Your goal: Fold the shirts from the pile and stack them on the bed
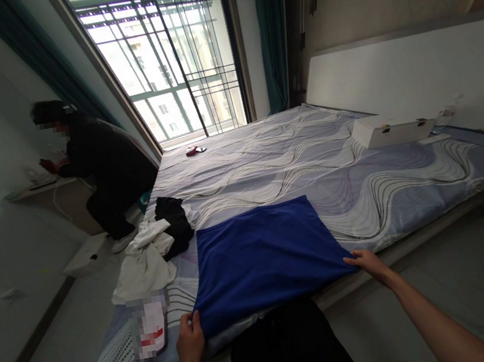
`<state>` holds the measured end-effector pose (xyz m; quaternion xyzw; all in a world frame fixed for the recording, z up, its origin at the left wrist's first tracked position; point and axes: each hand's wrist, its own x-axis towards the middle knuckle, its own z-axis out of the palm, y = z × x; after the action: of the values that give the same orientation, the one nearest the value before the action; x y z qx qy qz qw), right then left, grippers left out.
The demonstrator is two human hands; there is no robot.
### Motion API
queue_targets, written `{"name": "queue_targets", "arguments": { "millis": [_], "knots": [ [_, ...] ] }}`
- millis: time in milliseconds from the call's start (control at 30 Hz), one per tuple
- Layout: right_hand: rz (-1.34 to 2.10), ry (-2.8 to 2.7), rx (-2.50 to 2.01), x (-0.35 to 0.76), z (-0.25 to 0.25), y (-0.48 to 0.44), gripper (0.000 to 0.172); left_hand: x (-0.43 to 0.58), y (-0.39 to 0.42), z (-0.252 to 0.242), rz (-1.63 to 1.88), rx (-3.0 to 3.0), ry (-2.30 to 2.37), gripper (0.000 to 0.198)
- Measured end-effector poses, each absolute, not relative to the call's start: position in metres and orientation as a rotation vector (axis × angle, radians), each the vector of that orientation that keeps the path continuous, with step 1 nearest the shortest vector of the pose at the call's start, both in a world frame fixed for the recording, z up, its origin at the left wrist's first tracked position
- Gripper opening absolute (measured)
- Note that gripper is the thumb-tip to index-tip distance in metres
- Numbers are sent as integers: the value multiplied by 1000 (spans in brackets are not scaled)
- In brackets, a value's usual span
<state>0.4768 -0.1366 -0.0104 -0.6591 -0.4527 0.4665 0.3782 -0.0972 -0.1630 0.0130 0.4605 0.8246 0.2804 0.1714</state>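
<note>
A blue piece of cloth (262, 255), perhaps a garment, lies spread out near the front edge of the bed. My left hand (190, 340) pinches its near left corner between thumb and fingers. At the near right corner, my right hand (369, 264) grips the fabric in the same way. The cloth looks mostly flat, with slight creases between my hands. Left of it, a phone (152, 331) rests on the bed sheet close to my left hand.
White clothes (146, 260) and a black garment (174, 221) are heaped on the bed's left side. A white box (395, 130) stands near the headboard (413, 63). Small red and dark items (194, 150) lie at the far edge. Another person (101, 156) sits by a small desk.
</note>
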Motion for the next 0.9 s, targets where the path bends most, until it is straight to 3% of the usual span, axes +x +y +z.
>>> {"name": "queue_targets", "arguments": {
  "millis": [400, 633, 700, 800, 900],
  "knots": [
    [1376, -1164, -1651, 473, -6, -166, 58, -117, -172, 14, 648, 1360, 2267, 26],
    [1238, -1199, -1830, 485, -30, -168, 51, -119, -178, 15, 609, 1341, 2354, 28],
    [1059, -1254, -1983, 488, -32, -162, 41, -113, -178, 15, 678, 1357, 2520, 34],
    [506, -1341, -2152, 475, -23, -139, 32, -88, -164, 19, 863, 1641, 2586, 40],
    [199, -1603, -1998, 432, -11, -109, 49, -49, -130, 21, 907, 2003, 2253, 42]
  ]
}}
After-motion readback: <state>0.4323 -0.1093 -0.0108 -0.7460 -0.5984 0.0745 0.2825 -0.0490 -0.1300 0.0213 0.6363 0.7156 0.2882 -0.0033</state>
